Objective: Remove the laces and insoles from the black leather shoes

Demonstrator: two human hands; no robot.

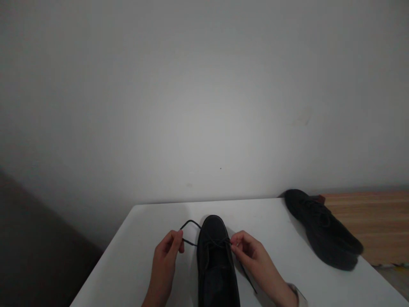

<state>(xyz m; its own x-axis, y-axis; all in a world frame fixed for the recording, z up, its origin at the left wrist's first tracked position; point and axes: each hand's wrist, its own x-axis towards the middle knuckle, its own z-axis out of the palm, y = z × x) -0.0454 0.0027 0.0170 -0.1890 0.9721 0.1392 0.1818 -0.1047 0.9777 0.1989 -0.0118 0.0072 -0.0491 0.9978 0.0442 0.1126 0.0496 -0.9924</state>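
A black lace-up shoe [213, 226] lies sole down in front of me, its toe pointing at the wall and its opening toward me. To its left, my left hand [169, 247] pinches a black shoelace [191, 221], which bends in a loop between the fingers and the shoe. Close against the shoe's right side, my right hand [249, 251] has thumb and forefinger pinched on the lace by the eyelets. A loose lace end [248, 279] hangs down below that hand onto the table.
The white table [159, 217] meets a pale wall [204, 106] at the back. Another black shoe [319, 230] lies at the table's right side, near a wood-grained surface [377, 226]. A dark area [38, 243] is beyond the left edge.
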